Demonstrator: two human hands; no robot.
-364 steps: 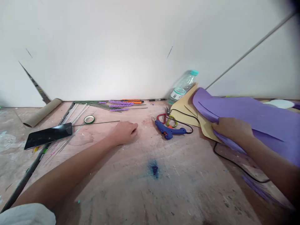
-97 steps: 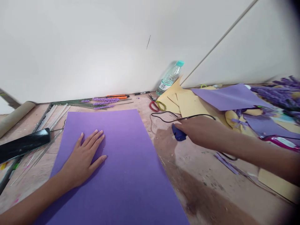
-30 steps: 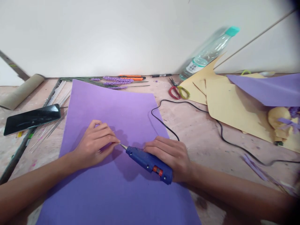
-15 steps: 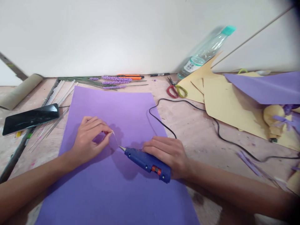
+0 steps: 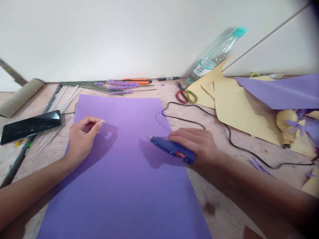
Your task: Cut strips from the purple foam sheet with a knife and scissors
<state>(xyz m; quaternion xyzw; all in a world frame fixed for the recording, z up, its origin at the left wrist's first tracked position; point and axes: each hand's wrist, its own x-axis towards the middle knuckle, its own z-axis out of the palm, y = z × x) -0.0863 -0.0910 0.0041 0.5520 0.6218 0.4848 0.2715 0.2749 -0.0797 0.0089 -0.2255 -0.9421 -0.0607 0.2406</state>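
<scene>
Sheet [image 5: 124, 199]: purple, on the bench [image 5: 194, 136] under both hands, near edge out of view. Looks flat, apart from a slight lift you can't rule out. No cuts or folds showing, nothing joined to it.
Gun [image 5: 171, 147]: blue glue gun, raised over the sheet's right side. Nozzle points left, well apart from the left grip. Slightly blurred.
Right grip [image 5: 199, 142]: fingers closed round the gun's handle. Trigger hidden, can't tell if pressed.
Left grip [image 5: 84, 136]: above the sheet's left part, thumb and forefinger pinched together. Tiny pale bit [image 5: 103, 121] at the tips, too small to identify.
Glue: no bead or line I can make out on the sheet, only small specks.
Progress: early, in my judgement. Done: sheet laid out, gun in hand, cord [image 5: 249, 155] running off right. Not done: any visible bonding or shaping of the sheet.
Flowers [image 5: 122, 83]: small purple spikes beyond the sheet's far edge, not on it.
Scissors [image 5: 183, 89]: lying off the sheet, beside the tan paper [image 5: 239, 106], not in use.
Sticks [image 5: 58, 98]: pale, loose, left of the sheet near the phone [image 5: 31, 127].
</scene>
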